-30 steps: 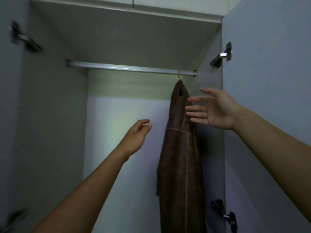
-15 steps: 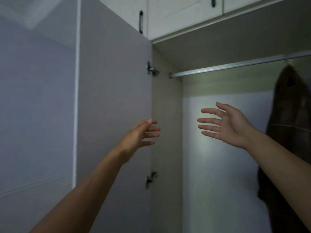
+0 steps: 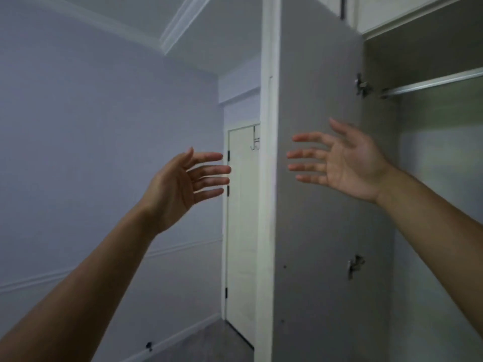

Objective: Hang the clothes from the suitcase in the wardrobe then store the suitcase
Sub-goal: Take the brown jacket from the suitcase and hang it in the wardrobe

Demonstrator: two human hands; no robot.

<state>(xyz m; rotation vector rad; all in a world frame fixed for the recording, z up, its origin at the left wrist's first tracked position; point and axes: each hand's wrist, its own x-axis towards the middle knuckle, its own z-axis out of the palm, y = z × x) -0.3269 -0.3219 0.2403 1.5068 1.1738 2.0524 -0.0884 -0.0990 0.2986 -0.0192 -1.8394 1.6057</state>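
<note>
Grey wardrobe (image 3: 321,244) open at right; holds up left hand (image 3: 180,186) and right hand (image 3: 347,163), fingers spread, gripping nothing, likely free to fetch clothes; shows no suitcase or clothes, so must turn to find them.

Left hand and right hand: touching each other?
Apart. The head view shows the left hand and right hand open, with the white edge of the wardrobe door visible in the gap between their fingers.
</note>
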